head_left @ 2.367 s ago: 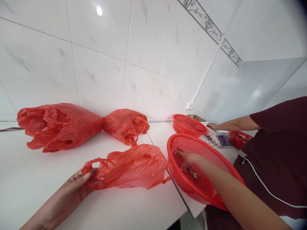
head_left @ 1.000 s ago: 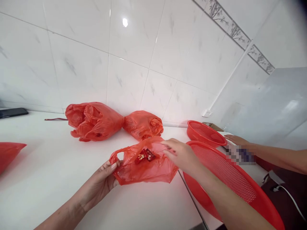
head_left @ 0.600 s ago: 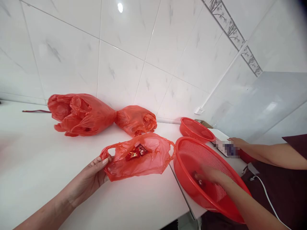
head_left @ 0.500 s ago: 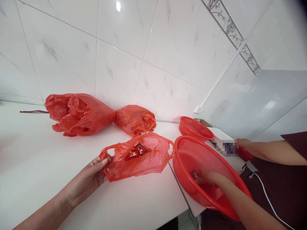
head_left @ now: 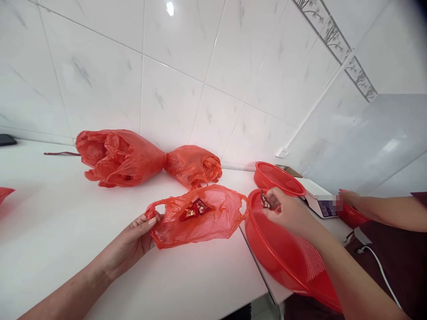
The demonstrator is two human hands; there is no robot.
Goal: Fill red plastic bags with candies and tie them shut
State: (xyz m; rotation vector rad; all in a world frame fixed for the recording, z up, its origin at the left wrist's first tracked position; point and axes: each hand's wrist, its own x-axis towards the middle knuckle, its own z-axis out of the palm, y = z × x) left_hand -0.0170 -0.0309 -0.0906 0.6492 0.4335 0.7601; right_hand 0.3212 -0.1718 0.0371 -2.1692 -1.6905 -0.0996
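My left hand pinches one handle of a thin red plastic bag, holding its mouth open above the white table. Inside the bag lie a few small red and brown wrapped candies. Between thumb and fingers, my right hand grips a small dark brown wrapped candy over the far rim of a large red plastic colander. The bag's other handle hangs close to that colander's left rim. My right forearm hides part of the colander's inside.
Bunched red plastic bags lie against the tiled wall. A smaller red colander stands behind the large one, beside a white scale. At the right, a co-worker's arm reaches to another red container. A dark object lies far left.
My right hand has come up from inside the large colander to its far rim, with the brown candy in its fingers. My left hand still holds the bag. The view has shifted slightly.
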